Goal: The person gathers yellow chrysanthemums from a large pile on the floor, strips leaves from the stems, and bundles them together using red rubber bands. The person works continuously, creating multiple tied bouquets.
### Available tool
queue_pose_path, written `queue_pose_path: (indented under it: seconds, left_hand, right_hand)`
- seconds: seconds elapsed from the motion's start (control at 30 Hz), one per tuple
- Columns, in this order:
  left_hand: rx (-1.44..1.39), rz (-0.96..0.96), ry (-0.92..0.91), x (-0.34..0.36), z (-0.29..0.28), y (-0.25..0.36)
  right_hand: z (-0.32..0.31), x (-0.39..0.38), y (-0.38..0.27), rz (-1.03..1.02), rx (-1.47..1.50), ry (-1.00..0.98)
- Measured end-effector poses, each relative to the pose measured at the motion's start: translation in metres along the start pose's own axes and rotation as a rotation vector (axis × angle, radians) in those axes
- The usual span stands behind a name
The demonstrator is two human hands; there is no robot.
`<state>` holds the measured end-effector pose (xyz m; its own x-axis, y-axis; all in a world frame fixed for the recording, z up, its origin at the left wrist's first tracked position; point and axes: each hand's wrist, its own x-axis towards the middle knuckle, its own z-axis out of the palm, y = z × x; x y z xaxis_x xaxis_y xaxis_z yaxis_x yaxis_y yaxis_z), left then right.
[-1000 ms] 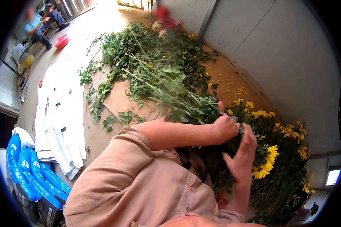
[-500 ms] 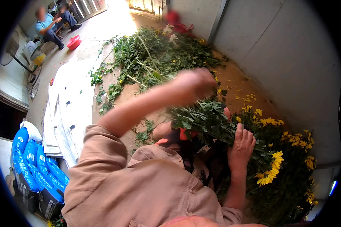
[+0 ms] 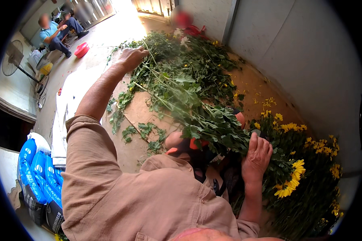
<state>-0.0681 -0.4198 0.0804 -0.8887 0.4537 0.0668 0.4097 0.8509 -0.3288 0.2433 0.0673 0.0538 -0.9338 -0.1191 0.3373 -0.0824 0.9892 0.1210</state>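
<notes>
My right hand (image 3: 256, 156) is closed on a leafy bunch of chrysanthemum stems (image 3: 213, 128) that slants up and left across my lap, with large yellow blooms (image 3: 289, 180) hanging below that hand. A small grey object (image 3: 256, 132) shows by its thumb, too small to name. My left hand (image 3: 132, 58) is stretched out near the far ends of the long stems, fingers curled; what they hold, if anything, is unclear. Beyond the bunch lies a heap of green leaves and stems (image 3: 201, 60) on brown cardboard (image 3: 140, 104) scattered with petals.
More yellow flowers (image 3: 326, 148) are piled at right beside a pale wall (image 3: 301, 52). At left are blue sacks (image 3: 38, 166), a white sheet (image 3: 70, 92) and a fan (image 3: 13, 58). A red basin (image 3: 81, 50) sits near a seated person (image 3: 52, 34), with someone else behind.
My left hand has swept from beside my right hand up and leftward to the far stem ends, passing blurred midway. My right hand has settled round the bunch, staying at the lower right.
</notes>
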Motion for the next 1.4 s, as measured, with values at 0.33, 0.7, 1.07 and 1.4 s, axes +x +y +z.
queue_pose_path:
  seconds: [0.33, 0.7, 1.07, 1.4]
  left_hand:
    - [0.098, 0.03, 0.043, 0.013, 0.02, -0.004]
    - [-0.833, -0.455, -0.316, 0.014, -0.017, -0.013]
    - [-1.72, -0.657, -0.042, -0.047, -0.017, -0.117]
    - [-0.762, -0.651, -0.036, -0.03, -0.077, -0.073]
  right_hand:
    - [0.007, -0.007, -0.001, 0.006, -0.003, 0.001]
    - [-0.002, -0.006, -0.002, 0.003, 0.037, 0.043]
    - [0.001, -0.006, 0.002, -0.007, 0.022, 0.043]
    - [-0.002, -0.002, -0.003, 0.001, 0.018, 0.012]
